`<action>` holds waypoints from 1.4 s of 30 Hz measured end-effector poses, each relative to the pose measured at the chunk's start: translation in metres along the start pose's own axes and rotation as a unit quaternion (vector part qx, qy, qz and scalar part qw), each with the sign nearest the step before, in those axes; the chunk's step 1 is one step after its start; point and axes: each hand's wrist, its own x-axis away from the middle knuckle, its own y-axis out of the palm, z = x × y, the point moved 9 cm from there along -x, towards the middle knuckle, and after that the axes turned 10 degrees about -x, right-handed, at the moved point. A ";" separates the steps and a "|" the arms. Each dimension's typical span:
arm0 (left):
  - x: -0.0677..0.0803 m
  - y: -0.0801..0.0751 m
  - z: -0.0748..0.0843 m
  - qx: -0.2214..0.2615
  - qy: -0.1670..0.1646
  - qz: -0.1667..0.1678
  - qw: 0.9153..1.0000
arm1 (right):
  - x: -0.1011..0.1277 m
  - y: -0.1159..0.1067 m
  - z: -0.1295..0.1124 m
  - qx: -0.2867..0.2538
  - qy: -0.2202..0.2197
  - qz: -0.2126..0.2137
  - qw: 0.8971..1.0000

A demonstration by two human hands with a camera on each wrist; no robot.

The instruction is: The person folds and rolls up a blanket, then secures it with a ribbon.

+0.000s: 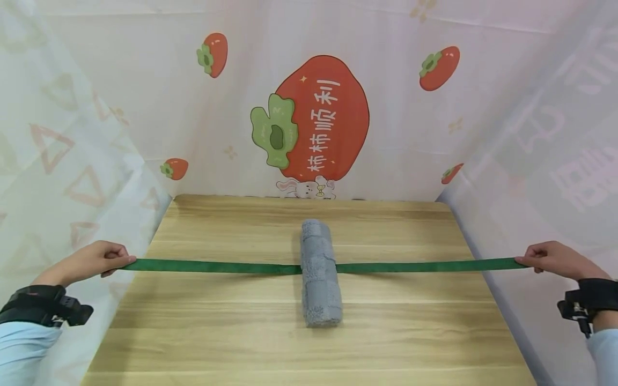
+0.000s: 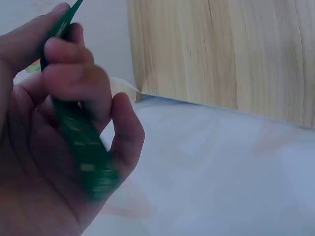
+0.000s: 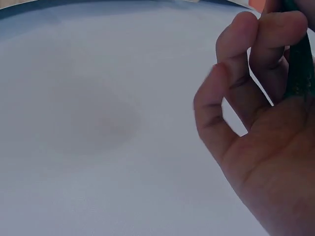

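Observation:
A long green ribbon (image 1: 203, 266) stretches across the width of the table, its middle hidden by a rolled grey towel (image 1: 321, 279) that lies lengthwise over it. Past the table's left side, my left hand (image 1: 94, 260) pinches one end of the ribbon between thumb and fingers. A loose tail of the ribbon (image 2: 81, 142) hangs across the palm in the left wrist view. On the opposite side, my right hand (image 1: 555, 258) pinches the other end. The right wrist view shows a bit of ribbon (image 3: 299, 69) running down to the palm, with the remaining fingers loosely bent.
The wooden table (image 1: 232, 332) has a printed cloth backdrop (image 1: 401, 134) behind it. Pale patterned sheets hang on the left (image 1: 96, 161) and right (image 1: 541, 177). A black wrist camera (image 1: 72, 311) is strapped to the left forearm, and another (image 1: 576, 305) to the right.

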 end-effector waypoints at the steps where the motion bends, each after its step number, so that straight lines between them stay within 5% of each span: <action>1: 0.003 -0.001 -0.004 -0.004 -0.009 0.002 1.000 | 0.001 -0.003 0.000 -0.002 0.003 0.005 1.000; 10: 0.026 -0.019 -0.018 0.017 -0.011 0.036 0.999 | 0.004 -0.017 -0.016 -0.096 0.015 0.032 0.995; 16: 0.035 -0.042 -0.022 0.009 -0.042 0.075 0.996 | 0.008 -0.029 -0.077 -0.161 -0.039 0.102 0.981; 21: 0.037 -0.053 -0.015 0.058 -0.021 0.081 0.995 | 0.009 -0.033 -0.180 -0.225 -0.116 0.093 0.963; 29: 0.038 -0.064 -0.009 0.052 -0.039 0.086 0.994 | -0.001 -0.005 -0.403 -0.232 -0.289 0.004 0.929; 36: 0.031 -0.069 0.007 0.057 -0.035 0.106 0.992 | -0.010 0.072 -0.558 -0.237 -0.406 -0.113 0.875; 39: 0.025 -0.071 0.015 0.065 -0.034 0.113 0.991 | -0.016 0.120 -0.598 -0.214 -0.418 -0.163 0.868; 42: 0.021 -0.072 0.023 0.071 -0.028 0.119 0.990 | -0.024 0.169 -0.623 -0.202 -0.394 -0.208 0.872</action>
